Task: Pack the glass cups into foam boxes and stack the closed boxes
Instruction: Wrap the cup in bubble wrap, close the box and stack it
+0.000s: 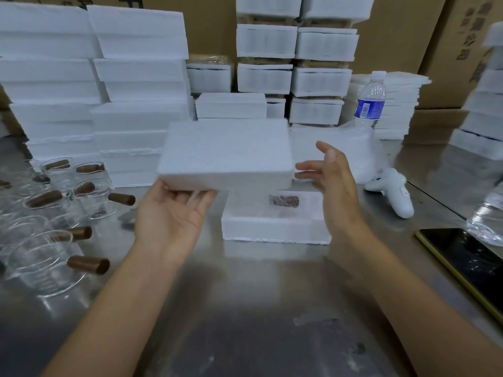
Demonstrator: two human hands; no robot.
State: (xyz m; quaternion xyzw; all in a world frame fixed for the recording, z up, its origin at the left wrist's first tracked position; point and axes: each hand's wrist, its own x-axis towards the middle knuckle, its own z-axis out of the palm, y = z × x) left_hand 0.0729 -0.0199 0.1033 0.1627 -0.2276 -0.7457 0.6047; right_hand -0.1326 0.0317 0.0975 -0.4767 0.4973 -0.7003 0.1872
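- A steel table (245,308) carries foam stacks (136,77) at the back, with cardboard cartons (394,36) behind.
- Glass cups (46,259) stand at the left.
- The left hand (171,213), palm up with fingers nearly straight, supports a foam lid (226,153) from below.
- The right hand (332,180) has its fingers spread apart just beside the lid's right end.
- Below the lid, an open foam box (272,227) holds a cup.

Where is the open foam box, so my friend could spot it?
Start at the shiny metal table. Between the left hand and the right hand, under the raised foam piece, one low foam box sits alone. Unlike the stacked boxes behind, it is open on top, with a brown handle showing inside.
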